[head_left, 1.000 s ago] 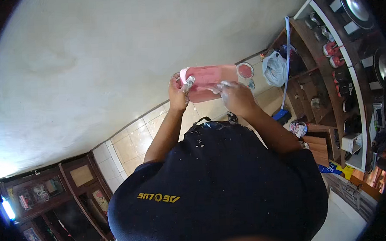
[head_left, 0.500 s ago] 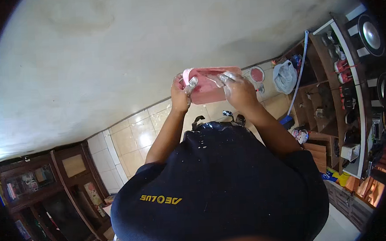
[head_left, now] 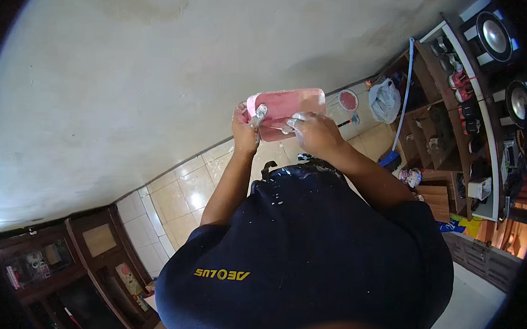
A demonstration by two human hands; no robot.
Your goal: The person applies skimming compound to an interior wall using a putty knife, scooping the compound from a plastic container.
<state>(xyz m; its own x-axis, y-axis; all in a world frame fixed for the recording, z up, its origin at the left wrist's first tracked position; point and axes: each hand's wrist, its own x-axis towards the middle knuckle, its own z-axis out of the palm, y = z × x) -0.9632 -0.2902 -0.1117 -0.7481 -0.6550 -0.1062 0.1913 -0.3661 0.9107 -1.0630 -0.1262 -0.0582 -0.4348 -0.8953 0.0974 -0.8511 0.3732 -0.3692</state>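
Note:
A pink rectangular tub [head_left: 296,99], its inside smeared with darker pink residue, is held up in front of my chest near the wall. My left hand [head_left: 247,128] grips its left end, with the thumb over the rim. White, paste-like smears cover the thumb and fingers. Over the tub's near right side, my right hand [head_left: 320,135] is closed on a thin, flat-bladed tool [head_left: 278,128] resembling a scraper. Most of that tool is hidden by the fingers, which are also smeared white.
A stained pale wall [head_left: 152,87] rises ahead. On the tiled floor to the right are a white bucket [head_left: 340,104] with pink contents, a plastic bag [head_left: 384,103] and a blue-handled broom [head_left: 404,91]. Wooden shelves [head_left: 419,120] holding shoes stand beyond; a dark cabinet [head_left: 79,234] is at left.
My right hand has moved left and toward me with the flat tool, from the tub's far right part to its near side. The left hand keeps its hold on the tub.

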